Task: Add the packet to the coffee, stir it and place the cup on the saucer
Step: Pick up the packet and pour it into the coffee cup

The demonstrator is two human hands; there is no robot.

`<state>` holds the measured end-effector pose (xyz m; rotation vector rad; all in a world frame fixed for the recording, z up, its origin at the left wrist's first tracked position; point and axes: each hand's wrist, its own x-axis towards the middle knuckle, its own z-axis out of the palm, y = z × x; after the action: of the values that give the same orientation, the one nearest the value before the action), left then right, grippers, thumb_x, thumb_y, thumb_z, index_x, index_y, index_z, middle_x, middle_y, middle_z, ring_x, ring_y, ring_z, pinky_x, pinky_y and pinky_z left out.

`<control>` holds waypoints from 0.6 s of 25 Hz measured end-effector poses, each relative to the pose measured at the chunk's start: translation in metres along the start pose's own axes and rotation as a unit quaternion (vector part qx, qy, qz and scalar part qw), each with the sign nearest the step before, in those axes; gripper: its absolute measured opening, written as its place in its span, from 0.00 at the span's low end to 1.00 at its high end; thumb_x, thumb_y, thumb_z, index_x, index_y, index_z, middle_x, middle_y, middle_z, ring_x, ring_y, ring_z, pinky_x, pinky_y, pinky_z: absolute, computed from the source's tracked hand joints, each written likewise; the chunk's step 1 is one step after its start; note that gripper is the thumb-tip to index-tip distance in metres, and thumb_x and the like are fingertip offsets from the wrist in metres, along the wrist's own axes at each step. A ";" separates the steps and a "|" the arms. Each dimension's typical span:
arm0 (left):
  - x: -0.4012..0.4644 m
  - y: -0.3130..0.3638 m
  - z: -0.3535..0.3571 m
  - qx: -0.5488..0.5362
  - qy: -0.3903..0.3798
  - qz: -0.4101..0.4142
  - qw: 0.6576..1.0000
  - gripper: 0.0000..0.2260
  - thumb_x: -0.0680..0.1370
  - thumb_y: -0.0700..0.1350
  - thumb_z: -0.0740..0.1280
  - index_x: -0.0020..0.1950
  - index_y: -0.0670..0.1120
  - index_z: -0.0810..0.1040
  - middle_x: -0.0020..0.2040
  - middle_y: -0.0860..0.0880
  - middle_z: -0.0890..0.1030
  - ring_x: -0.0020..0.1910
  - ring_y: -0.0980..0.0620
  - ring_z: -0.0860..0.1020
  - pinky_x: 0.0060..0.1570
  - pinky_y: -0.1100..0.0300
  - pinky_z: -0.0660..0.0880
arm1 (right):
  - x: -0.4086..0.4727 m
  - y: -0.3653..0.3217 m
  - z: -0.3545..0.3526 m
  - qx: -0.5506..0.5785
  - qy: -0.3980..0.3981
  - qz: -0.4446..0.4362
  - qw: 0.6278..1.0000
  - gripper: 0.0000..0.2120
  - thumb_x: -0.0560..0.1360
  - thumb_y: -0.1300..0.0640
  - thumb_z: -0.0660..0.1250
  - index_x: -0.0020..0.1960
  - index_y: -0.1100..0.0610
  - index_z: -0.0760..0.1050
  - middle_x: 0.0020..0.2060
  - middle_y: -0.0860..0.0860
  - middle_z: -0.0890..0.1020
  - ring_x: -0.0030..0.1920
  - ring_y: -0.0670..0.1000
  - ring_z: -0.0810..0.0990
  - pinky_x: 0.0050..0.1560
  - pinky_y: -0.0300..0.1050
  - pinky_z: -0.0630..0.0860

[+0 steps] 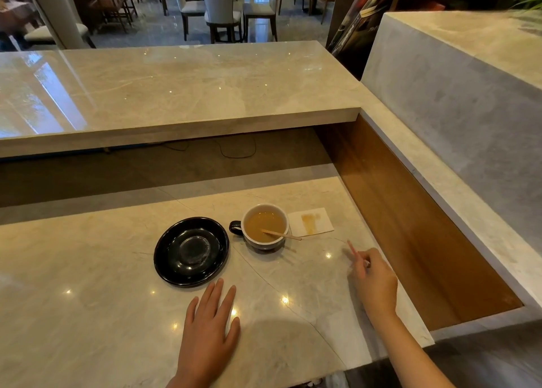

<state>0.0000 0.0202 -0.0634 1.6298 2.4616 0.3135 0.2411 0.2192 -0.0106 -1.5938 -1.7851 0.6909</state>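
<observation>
Your left hand (209, 323) lies flat on the worktop (88, 299); your right hand (374, 282) pinches a packet (352, 250) beside the cup (265, 226).

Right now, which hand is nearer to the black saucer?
Left. The left hand lies flat on the counter just in front of the saucer, fingertips almost at its near rim. The right hand is off to its right, beyond the cup.

One cup (265, 226), one saucer (191, 251), one stirrer (281, 235). One napkin (311, 222), one packet (356, 254). Two hands: left hand (209, 323), right hand (377, 285).
</observation>
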 end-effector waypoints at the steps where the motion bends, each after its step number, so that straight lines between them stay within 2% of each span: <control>1: 0.000 -0.001 0.002 0.000 0.004 0.000 1.000 0.27 0.75 0.59 0.50 0.72 0.53 0.62 0.73 0.47 0.62 0.70 0.49 0.59 0.65 0.45 0.57 | 0.000 -0.009 -0.002 0.073 0.010 0.043 0.996 0.03 0.75 0.63 0.65 0.43 0.58 0.74 0.35 0.51 0.79 0.36 0.53 0.79 0.32 0.37 0.71; 3: -0.001 -0.002 0.004 -0.001 0.009 0.001 1.000 0.27 0.75 0.60 0.49 0.73 0.54 0.60 0.74 0.48 0.59 0.71 0.51 0.55 0.66 0.47 0.54 | 0.003 -0.027 -0.002 0.249 -0.001 0.145 0.958 0.03 0.78 0.63 0.61 0.46 0.59 0.73 0.40 0.56 0.81 0.39 0.57 0.81 0.35 0.46 0.78; 5: -0.001 -0.002 0.004 -0.002 0.010 0.000 1.000 0.27 0.75 0.60 0.48 0.73 0.54 0.59 0.74 0.49 0.59 0.71 0.51 0.54 0.66 0.48 0.53 | 0.003 -0.048 0.001 0.412 -0.049 0.238 0.878 0.05 0.79 0.61 0.57 0.49 0.59 0.72 0.40 0.59 0.84 0.37 0.58 0.83 0.38 0.54 0.81; 6: -0.001 -0.002 0.004 -0.002 0.010 0.000 1.000 0.27 0.75 0.60 0.49 0.73 0.54 0.59 0.74 0.48 0.59 0.71 0.52 0.54 0.66 0.48 0.54 | 0.004 -0.055 0.003 0.459 -0.064 0.259 0.847 0.07 0.79 0.61 0.56 0.49 0.59 0.72 0.40 0.59 0.85 0.36 0.58 0.84 0.38 0.54 0.81; 9: -0.001 -0.001 0.003 -0.001 0.014 -0.001 1.000 0.27 0.75 0.60 0.49 0.73 0.54 0.59 0.73 0.48 0.60 0.71 0.52 0.53 0.66 0.48 0.53 | 0.007 -0.074 0.006 0.544 -0.096 0.266 0.790 0.06 0.78 0.66 0.57 0.47 0.60 0.72 0.41 0.60 0.84 0.37 0.55 0.85 0.30 0.43 0.80; 12: -0.001 -0.003 0.004 -0.003 0.018 -0.001 1.000 0.27 0.75 0.60 0.48 0.73 0.55 0.59 0.74 0.48 0.59 0.71 0.51 0.54 0.68 0.50 0.51 | 0.009 -0.088 0.006 0.580 -0.123 0.260 0.762 0.07 0.74 0.70 0.59 0.49 0.61 0.70 0.41 0.60 0.81 0.37 0.53 0.85 0.29 0.38 0.78; 15: -0.002 -0.003 0.005 -0.007 0.015 0.001 1.000 0.27 0.75 0.60 0.50 0.73 0.54 0.61 0.73 0.48 0.62 0.71 0.50 0.57 0.68 0.50 0.52 | 0.013 -0.097 0.008 0.568 -0.144 0.249 0.772 0.07 0.75 0.70 0.59 0.47 0.60 0.70 0.42 0.60 0.80 0.36 0.54 0.85 0.26 0.37 0.78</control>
<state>-0.0007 0.0179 -0.0686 1.6351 2.4736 0.3566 0.1707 0.2202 0.0579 -1.0423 -0.6743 1.8857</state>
